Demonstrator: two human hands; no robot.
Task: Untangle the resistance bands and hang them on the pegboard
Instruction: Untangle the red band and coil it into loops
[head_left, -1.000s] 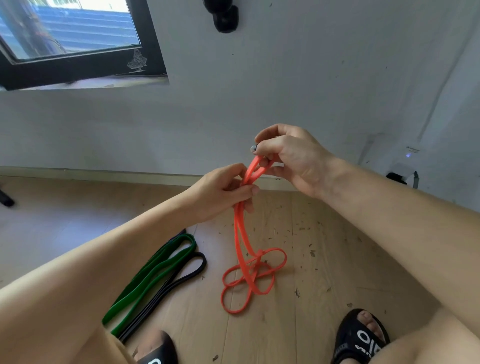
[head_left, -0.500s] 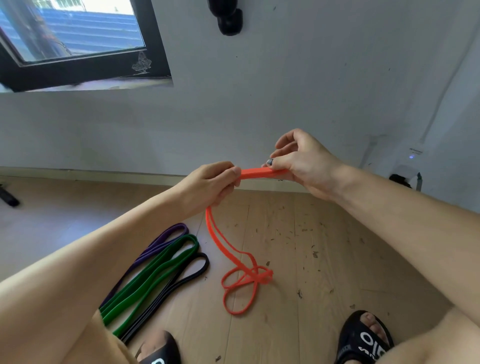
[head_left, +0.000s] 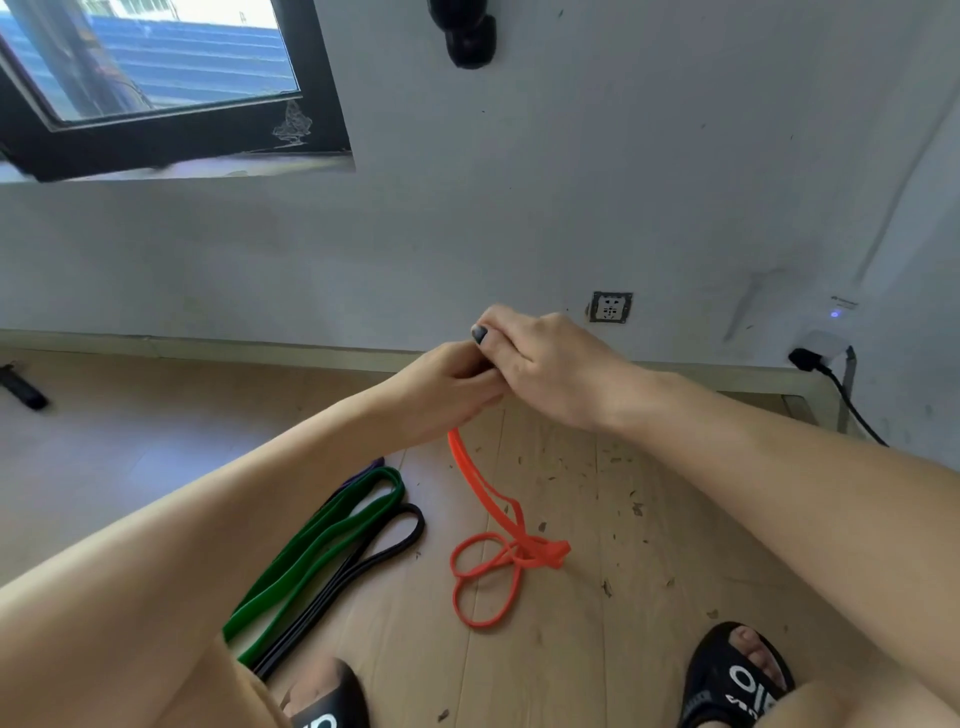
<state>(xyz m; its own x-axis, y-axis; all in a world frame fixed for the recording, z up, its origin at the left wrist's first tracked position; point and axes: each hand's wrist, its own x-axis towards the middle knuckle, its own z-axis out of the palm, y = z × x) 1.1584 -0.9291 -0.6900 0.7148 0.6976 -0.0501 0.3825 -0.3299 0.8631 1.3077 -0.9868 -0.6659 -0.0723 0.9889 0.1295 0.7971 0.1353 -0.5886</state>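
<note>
Left hand (head_left: 447, 384) and right hand (head_left: 550, 364) pressed together, both gripping orange resistance band (head_left: 485, 519); knotted end on floor (head_left: 597, 519) right of green band (head_left: 322, 540).

A dark-framed window (head_left: 156, 88) sits high on the grey wall (head_left: 571, 182), with a socket (head_left: 611, 307) low down and a black plug (head_left: 804, 358) further right (its cable trails down). Two black slides (head_left: 737, 675) stand on the littered wood floor (head_left: 597, 519)
</note>
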